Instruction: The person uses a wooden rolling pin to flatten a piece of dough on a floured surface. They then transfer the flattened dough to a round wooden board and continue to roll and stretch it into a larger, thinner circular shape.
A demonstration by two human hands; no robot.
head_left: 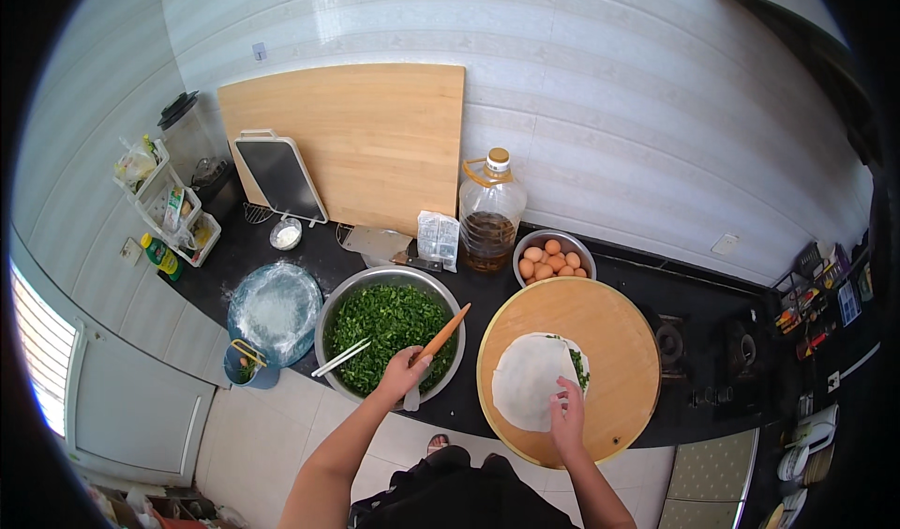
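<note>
My left hand (405, 373) is closed round a tapered wooden rolling pin (444, 330), its tip pointing up and right over a steel bowl (326, 315) of chopped greens (386, 318). Below that hand a flat greyish piece (412, 398) shows; I cannot make out what it is. White chopsticks (341, 357) rest across the bowl's left rim. On a round wooden board (614, 341) lies a thin white dough sheet (527, 384), with chopped greens (577, 365) peeking out along its right edge. My right hand (566, 416) has its fingers bent at that edge, gripping the dough.
Behind the board stand a bowl of brown eggs (553, 259) and a large oil jug (489, 212). A cleaver (375, 244) lies behind the greens. Left are a floured blue-green tray (275, 313) and a small blue bucket (251, 371). A gas stove (703, 346) is at right.
</note>
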